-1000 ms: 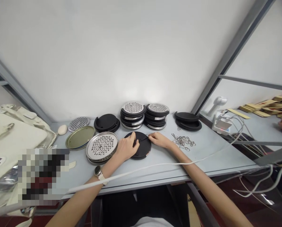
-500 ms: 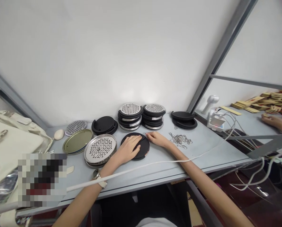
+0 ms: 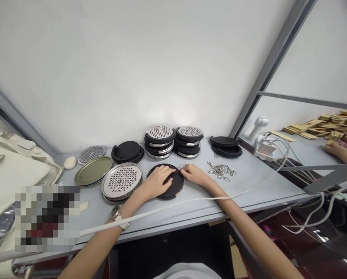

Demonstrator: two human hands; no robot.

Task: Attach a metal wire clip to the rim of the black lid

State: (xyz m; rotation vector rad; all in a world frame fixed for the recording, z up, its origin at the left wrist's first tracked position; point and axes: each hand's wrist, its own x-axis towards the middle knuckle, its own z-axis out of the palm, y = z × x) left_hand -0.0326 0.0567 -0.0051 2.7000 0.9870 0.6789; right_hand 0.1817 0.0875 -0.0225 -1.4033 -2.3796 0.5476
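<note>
Both hands on a matte black disc, surface level.
Left hand (image 3: 157, 183) lay palm-down across the round black disc (image 3: 177, 185), grip unclamped, thumb apart from the fingers; right hand (image 3: 194, 174) bent its fingertips at the disc's right rim (too small to tell whether that grip clamped anything). Disc sat flat on the smooth grey surface (image 3: 249, 186), between a perforated round metal plate (image 3: 123, 180) and a loose pile of shiny wire clips (image 3: 221, 169). Ridged black-and-silver stacks (image 3: 159, 149) stood behind.
</note>
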